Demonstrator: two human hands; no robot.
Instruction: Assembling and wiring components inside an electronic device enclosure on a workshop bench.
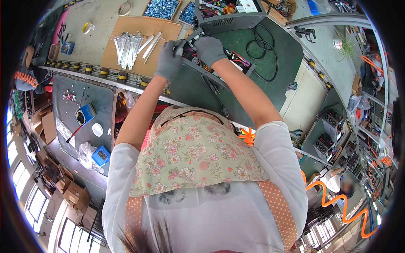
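Observation:
Both my hands wear grey gloves and work at an open dark metal case (193,64) with coloured wires and parts inside. My left hand (169,62) is closed at the case's left end, thumb and fingers around a dark metal piece at its edge. Over the far left part of the case, my right hand (208,49) has its fingers bent around something I cannot make out; the glove covers it. The case lies on a green mat (192,89). A black cord with a plug (225,113) runs from it towards me.
Beyond my hands stands a second grey case (232,24). White strips (130,47) lie fanned on cardboard (169,26) at the left, near a box of small blue parts (162,7). A black cable (274,63) loops at the right. An orange coiled hose (325,198) hangs at the lower right.

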